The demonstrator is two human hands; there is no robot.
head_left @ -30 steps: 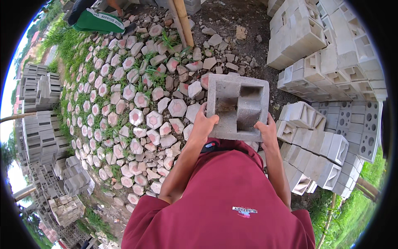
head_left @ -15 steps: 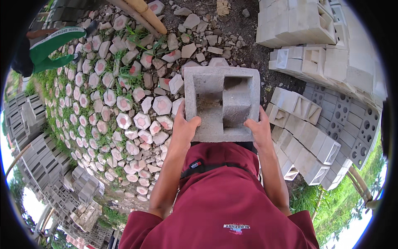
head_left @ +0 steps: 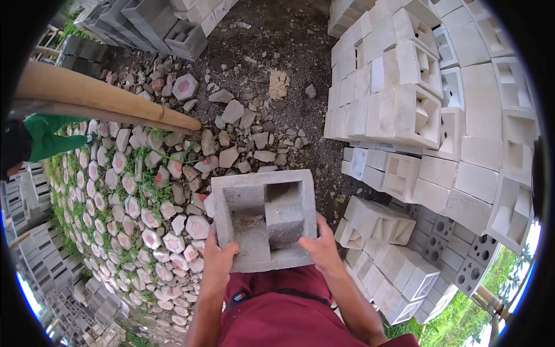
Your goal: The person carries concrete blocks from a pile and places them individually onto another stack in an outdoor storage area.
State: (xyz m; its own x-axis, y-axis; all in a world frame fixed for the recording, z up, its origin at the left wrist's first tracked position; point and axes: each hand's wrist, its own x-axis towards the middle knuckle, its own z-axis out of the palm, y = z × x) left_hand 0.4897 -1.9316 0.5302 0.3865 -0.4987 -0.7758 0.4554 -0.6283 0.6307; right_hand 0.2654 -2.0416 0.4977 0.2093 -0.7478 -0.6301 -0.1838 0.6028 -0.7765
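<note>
Both hands [head_left: 218, 259] hold a grey concrete block [head_left: 265, 224] by opposite sides

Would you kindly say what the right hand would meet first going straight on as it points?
The right hand would probably meet the hollow concrete block it grips; depth beyond is unclear.

Grey block [head_left: 267, 222], maroon shirt [head_left: 277, 318], green trousers [head_left: 52, 140], tan pole [head_left: 104, 95], pink-centred pale pavers [head_left: 151, 239]

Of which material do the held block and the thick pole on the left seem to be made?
The held block: probably cast concrete, rough and matte, from its grainy grey faces. The thick pole: perhaps bamboo, fairly smooth, given its rounded tan surface and faint ring near the end; wood is possible.
</note>
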